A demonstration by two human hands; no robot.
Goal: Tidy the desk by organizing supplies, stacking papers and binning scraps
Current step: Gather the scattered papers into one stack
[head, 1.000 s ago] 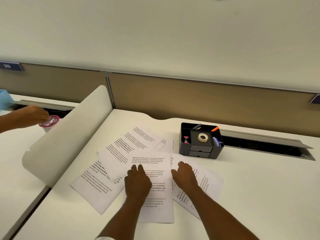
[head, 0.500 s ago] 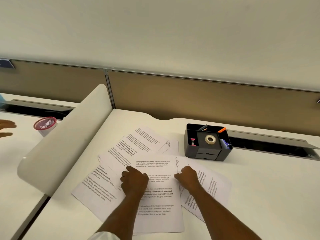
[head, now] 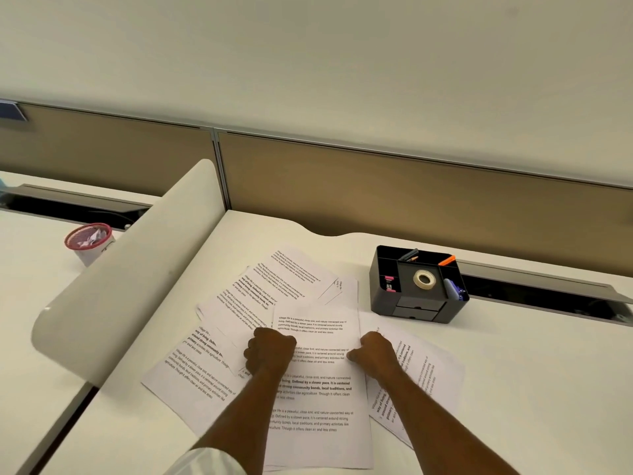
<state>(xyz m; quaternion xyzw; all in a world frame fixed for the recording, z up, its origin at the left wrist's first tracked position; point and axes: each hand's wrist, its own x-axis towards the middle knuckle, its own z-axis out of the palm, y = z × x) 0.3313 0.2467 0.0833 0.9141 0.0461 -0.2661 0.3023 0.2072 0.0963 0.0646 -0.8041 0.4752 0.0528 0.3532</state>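
Note:
Several printed sheets lie fanned across the white desk (head: 513,371). The top sheet (head: 318,382) lies straight in front of me, over the others. My left hand (head: 270,351) is curled at its left edge and my right hand (head: 375,353) at its right edge, fingers closed on the paper. More sheets stick out at the left (head: 191,378), the back (head: 291,272) and the right (head: 424,368). A black desk organizer (head: 383,296) at the back right holds a tape roll (head: 424,278), pens and an orange marker (head: 447,259).
A curved white divider (head: 130,269) separates my desk from the neighbouring one on the left. There, a pink mesh cup (head: 88,236) holds crumpled paper scraps. A tan partition (head: 411,186) runs along the back, with a cable slot (head: 548,296) behind the organizer.
Both hands went from lying flat on the papers to curled at the top sheet's side edges, and the sheet slid toward me. Another person's hand by the pink cup has left the view.

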